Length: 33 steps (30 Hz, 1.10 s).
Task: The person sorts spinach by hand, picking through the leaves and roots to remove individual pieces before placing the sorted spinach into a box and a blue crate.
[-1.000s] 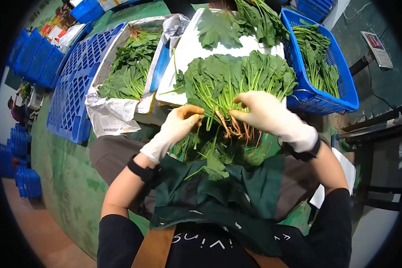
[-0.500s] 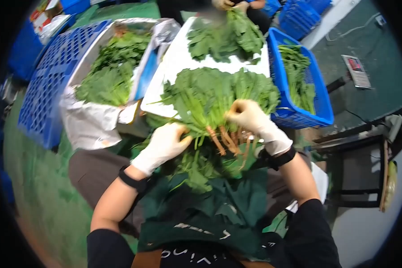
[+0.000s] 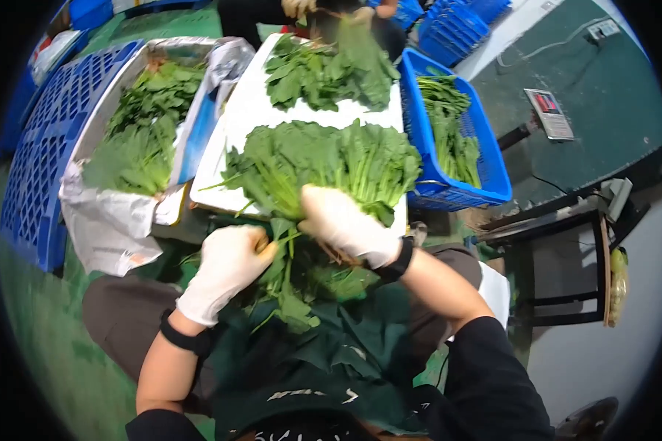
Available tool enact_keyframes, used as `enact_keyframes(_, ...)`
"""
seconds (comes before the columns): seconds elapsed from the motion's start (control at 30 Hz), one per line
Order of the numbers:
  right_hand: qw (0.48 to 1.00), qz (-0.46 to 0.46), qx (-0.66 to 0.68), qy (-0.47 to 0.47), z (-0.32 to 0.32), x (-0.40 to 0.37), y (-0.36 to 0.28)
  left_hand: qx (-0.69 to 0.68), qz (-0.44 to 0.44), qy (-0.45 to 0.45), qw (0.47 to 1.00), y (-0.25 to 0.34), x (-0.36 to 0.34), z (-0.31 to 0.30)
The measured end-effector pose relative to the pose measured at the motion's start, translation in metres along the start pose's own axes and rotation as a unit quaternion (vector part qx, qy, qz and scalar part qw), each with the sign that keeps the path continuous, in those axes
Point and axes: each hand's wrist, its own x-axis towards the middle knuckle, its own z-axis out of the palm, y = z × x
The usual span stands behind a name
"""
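Observation:
A pile of spinach [image 3: 331, 158] lies on a white board, its leaves pointing away from me and its stems toward me. My right hand [image 3: 349, 224], in a white glove, is closed at the stem ends of the pile, on the spinach there. Its fingertips are partly hidden, and some pinkish roots show beneath it. To the left, my left hand [image 3: 232, 264] is gloved too, with thumb and fingers curled together; whatever it may hold is not visible. Beside its thumb, loose leaves [image 3: 290, 305] hang down over my lap.
Across the white board [image 3: 210, 173], a co-worker's gloved hands [image 3: 298, 7] handle more greens [image 3: 331, 73]. A lined box of greens [image 3: 73, 195] stands left, near a blue plastic pallet [image 3: 33, 184]. On the right is a blue basket [image 3: 456, 195] with greens.
My right hand has moved left and toward me, over the stem ends, covering roots seen before. My left hand has shifted slightly left and nearer my body. The whole view has shifted.

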Motion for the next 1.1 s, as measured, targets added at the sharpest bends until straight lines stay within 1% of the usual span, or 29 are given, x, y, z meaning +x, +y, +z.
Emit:
enact_keyframes(0.07,0.994,0.064,0.068,-0.062,-0.01,0.007,0.011,-0.063,0.077,0.105,0.989,-0.004,0.005,0.009)
enact_keyframes(0.13,0.977,0.104,0.189,-0.006,-0.012,0.004,0.026,-0.042,0.209,0.259,0.942,-0.013,0.015,0.027)
enact_keyframes(0.2,0.911,0.218,0.35,-0.028,-0.029,0.0,0.033,-0.11,0.162,0.208,0.958,-0.019,0.021,0.035)
enact_keyframes(0.23,0.854,0.23,0.465,-0.025,-0.037,-0.003,0.037,-0.181,0.074,0.145,0.97,-0.01,0.019,0.027)
enact_keyframes(0.27,0.784,0.241,0.572,-0.02,-0.045,-0.008,0.036,-0.18,0.074,0.148,0.97,-0.006,0.022,0.021)
enact_keyframes(0.3,0.721,0.226,0.654,-0.013,-0.056,-0.014,0.027,-0.34,0.008,0.058,0.939,-0.002,0.025,0.017)
enact_keyframes(0.33,0.722,0.225,0.655,-0.013,-0.061,-0.019,0.02,-0.487,-0.058,-0.036,0.871,0.002,0.028,0.01)
enact_keyframes(0.37,0.701,0.22,0.678,0.01,-0.063,-0.025,0.012,-0.537,-0.066,-0.109,0.834,0.007,0.027,0.0)
enact_keyframes(0.4,0.678,0.215,0.702,0.033,-0.062,-0.031,0.005,-0.536,-0.067,-0.108,0.835,0.01,0.028,0.002)
enact_keyframes(0.43,0.688,0.211,0.692,0.059,-0.057,-0.035,-0.004,-0.596,-0.041,-0.107,0.795,0.012,0.028,0.006)
enact_keyframes(0.47,0.672,0.193,0.712,0.067,-0.053,-0.04,-0.014,-0.652,-0.015,-0.103,0.751,0.015,0.03,0.011)
enact_keyframes(0.5,0.687,0.202,0.694,0.072,-0.042,-0.045,-0.019,-0.695,-0.023,-0.091,0.713,0.015,0.034,0.019)
enact_keyframes(0.53,0.702,0.21,0.676,0.077,-0.032,-0.049,-0.025,-0.694,-0.026,-0.087,0.715,0.012,0.037,0.024)
enact_keyframes(0.57,0.757,0.229,0.607,0.077,-0.026,-0.051,-0.036,-0.705,-0.014,-0.093,0.703,0.008,0.038,0.027)
enact_keyframes(0.6,0.8,0.236,0.549,0.059,-0.019,-0.054,-0.037,-0.716,-0.001,-0.099,0.691,0.006,0.038,0.028)
enact_keyframes(0.63,0.799,0.234,0.551,0.057,-0.017,-0.053,-0.038,-0.712,-0.004,-0.082,0.697,0.005,0.038,0.029)
enact_keyframes(0.67,0.888,0.194,0.382,0.168,-0.016,-0.052,-0.04,-0.711,-0.006,-0.081,0.698,0.005,0.037,0.029)
enact_keyframes(0.7,0.931,0.146,0.193,0.272,-0.016,-0.052,-0.041,-0.697,-0.007,-0.056,0.715,0.009,0.033,0.023)
enact_keyframes(0.73,0.922,0.152,0.221,0.278,-0.017,-0.051,-0.04,-0.682,-0.008,-0.031,0.731,0.012,0.031,0.021)
enact_keyframes(0.77,0.886,0.186,0.345,0.25,-0.016,-0.048,-0.042,-0.667,0.005,-0.034,0.745,0.009,0.032,0.025)
enact_keyframes(0.8,0.832,0.216,0.462,0.217,-0.015,-0.046,-0.045,-0.665,0.006,-0.036,0.746,0.011,0.031,0.025)
enact_keyframes(0.83,0.831,0.216,0.463,0.219,-0.013,-0.046,-0.045,-0.689,-0.007,-0.025,0.725,0.013,0.029,0.026)
enact_keyframes(0.87,0.817,0.208,0.488,0.226,-0.009,-0.044,-0.044,-0.711,-0.02,-0.012,0.703,0.014,0.028,0.026)
enact_keyframes(0.9,0.803,0.197,0.513,0.231,-0.007,-0.042,-0.044,-0.748,-0.019,-0.016,0.663,0.014,0.029,0.03)
enact_keyframes(0.93,0.803,0.196,0.514,0.23,-0.006,-0.041,-0.048,-0.748,-0.02,-0.014,0.664,0.015,0.028,0.033)
enact_keyframes(1.0,0.748,0.231,0.558,0.273,-0.003,-0.041,-0.059,-0.735,0.032,0.038,0.676,0.018,0.028,0.036)
enact_keyframes(1.03,0.721,0.235,0.596,0.264,0.0,-0.044,-0.061,-0.756,0.027,0.012,0.654,0.015,0.027,0.033)
enact_keyframes(1.07,0.721,0.235,0.596,0.264,0.005,-0.045,-0.06,-0.755,0.027,0.012,0.655,0.014,0.025,0.032)
enact_keyframes(1.1,0.676,0.233,0.642,0.276,0.011,-0.046,-0.058,-0.776,0.016,-0.005,0.631,0.014,0.024,0.03)
